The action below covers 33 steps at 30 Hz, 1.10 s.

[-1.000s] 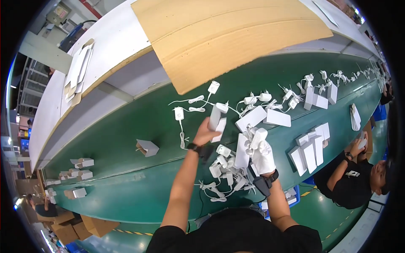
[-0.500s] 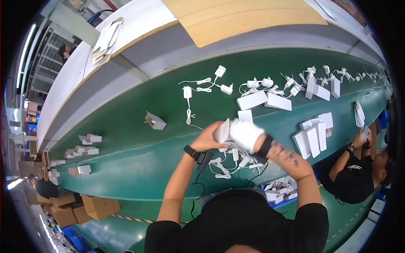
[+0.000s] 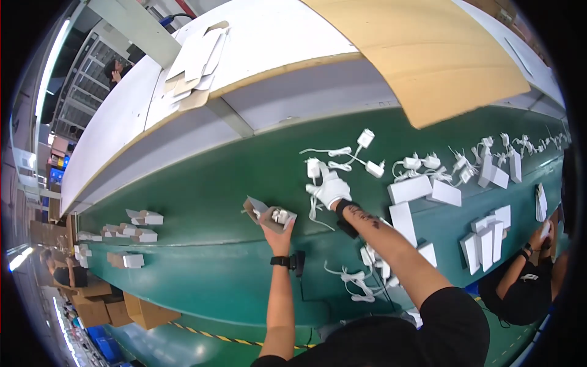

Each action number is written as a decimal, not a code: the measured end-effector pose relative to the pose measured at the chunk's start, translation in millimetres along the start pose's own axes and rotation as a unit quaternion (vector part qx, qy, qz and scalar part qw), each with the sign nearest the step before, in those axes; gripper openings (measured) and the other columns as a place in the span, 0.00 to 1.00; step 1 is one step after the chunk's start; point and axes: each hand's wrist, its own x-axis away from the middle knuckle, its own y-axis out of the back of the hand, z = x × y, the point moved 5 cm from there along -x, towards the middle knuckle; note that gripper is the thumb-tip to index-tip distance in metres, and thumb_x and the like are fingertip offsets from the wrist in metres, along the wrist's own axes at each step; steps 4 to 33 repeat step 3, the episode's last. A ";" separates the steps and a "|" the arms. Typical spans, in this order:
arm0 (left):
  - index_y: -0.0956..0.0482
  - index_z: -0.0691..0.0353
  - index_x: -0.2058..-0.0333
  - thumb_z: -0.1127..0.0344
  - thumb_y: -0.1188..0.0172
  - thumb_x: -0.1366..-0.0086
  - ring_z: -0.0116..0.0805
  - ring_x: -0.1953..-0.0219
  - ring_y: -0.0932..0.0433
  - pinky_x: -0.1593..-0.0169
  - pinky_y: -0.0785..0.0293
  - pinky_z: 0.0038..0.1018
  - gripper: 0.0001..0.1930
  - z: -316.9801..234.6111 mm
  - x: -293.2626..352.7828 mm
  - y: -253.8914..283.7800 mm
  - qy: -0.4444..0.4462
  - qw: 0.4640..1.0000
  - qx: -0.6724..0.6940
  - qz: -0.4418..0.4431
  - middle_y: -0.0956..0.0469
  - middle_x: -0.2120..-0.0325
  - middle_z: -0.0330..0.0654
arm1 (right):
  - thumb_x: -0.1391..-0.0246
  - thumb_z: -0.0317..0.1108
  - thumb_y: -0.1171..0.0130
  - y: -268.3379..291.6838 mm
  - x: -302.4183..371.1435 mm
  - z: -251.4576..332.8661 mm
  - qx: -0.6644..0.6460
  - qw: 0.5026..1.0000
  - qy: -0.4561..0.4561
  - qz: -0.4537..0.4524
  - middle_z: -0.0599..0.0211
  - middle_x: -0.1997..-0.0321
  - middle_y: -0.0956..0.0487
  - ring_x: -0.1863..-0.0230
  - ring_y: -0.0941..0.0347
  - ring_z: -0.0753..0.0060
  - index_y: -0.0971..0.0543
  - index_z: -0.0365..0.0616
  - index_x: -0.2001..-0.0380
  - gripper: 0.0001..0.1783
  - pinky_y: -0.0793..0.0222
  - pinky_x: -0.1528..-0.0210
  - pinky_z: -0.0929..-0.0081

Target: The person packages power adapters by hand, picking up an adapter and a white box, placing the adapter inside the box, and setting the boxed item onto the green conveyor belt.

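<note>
My bare left hand (image 3: 278, 237) is closed round a small white box (image 3: 282, 227); its top is open and white pieces show inside. Just behind and left of it, another open box (image 3: 252, 207) stands on the green belt. My right hand (image 3: 331, 191), in a white glove, reaches over a white plug adapter (image 3: 313, 165). Its thumb and forefinger are apart on either side of the adapter's cord. The cord (image 3: 318, 219) trails toward me over the belt. Two more corded adapters (image 3: 365, 138) lie just beyond, to the right.
Several adapters (image 3: 413, 162) and white boxes (image 3: 409, 189) lie to the right, and tangled cords (image 3: 358, 284) near my body. More boxes (image 3: 125, 231) sit at far left. A shelf with cardboard (image 3: 428, 55) borders the far side. A co-worker (image 3: 520, 281) works at the right.
My left hand has moved left with the box. My right hand has left the box and moved out to the adapter on the belt. The whole view has shifted.
</note>
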 end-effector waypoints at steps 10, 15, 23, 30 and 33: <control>0.37 0.62 0.49 0.71 0.30 0.60 0.43 0.52 0.33 0.43 0.41 0.34 0.37 16.5 -5.6 -2.7 0.001 0.999 -0.033 -0.018 0.33 0.54 0.46 | 0.59 0.54 0.36 -17.1 -17.6 4.3 0.044 0.999 -0.007 -0.013 0.51 0.48 0.28 0.58 0.25 0.49 0.45 0.57 0.37 0.47 0.28 0.58 0.60; 0.37 0.62 0.49 0.71 0.30 0.60 0.43 0.52 0.33 0.43 0.41 0.34 0.37 16.5 -5.6 -2.7 0.001 0.999 -0.033 -0.018 0.33 0.54 0.46 | 0.59 0.54 0.36 -17.1 -17.6 4.3 0.044 0.999 -0.007 -0.013 0.51 0.48 0.28 0.58 0.25 0.49 0.45 0.57 0.37 0.47 0.28 0.58 0.60; 0.37 0.62 0.49 0.71 0.30 0.60 0.43 0.52 0.33 0.43 0.41 0.34 0.37 16.5 -5.6 -2.7 0.001 0.999 -0.033 -0.018 0.33 0.54 0.46 | 0.59 0.54 0.36 -17.1 -17.6 4.3 0.044 0.999 -0.007 -0.013 0.51 0.48 0.28 0.58 0.25 0.49 0.45 0.57 0.37 0.47 0.28 0.58 0.60; 0.37 0.62 0.49 0.71 0.30 0.60 0.43 0.52 0.33 0.43 0.41 0.34 0.37 16.5 -5.6 -2.7 0.001 0.999 -0.033 -0.018 0.33 0.54 0.46 | 0.59 0.54 0.36 -17.1 -17.6 4.3 0.044 0.999 -0.007 -0.013 0.51 0.48 0.28 0.58 0.25 0.49 0.45 0.57 0.37 0.47 0.28 0.58 0.60; 0.37 0.62 0.49 0.71 0.30 0.60 0.43 0.52 0.33 0.43 0.41 0.34 0.37 16.5 -5.6 -2.7 0.001 0.999 -0.033 -0.018 0.33 0.54 0.46 | 0.59 0.54 0.36 -17.1 -17.6 4.3 0.044 0.999 -0.007 -0.013 0.51 0.48 0.28 0.58 0.25 0.49 0.45 0.57 0.37 0.47 0.28 0.58 0.60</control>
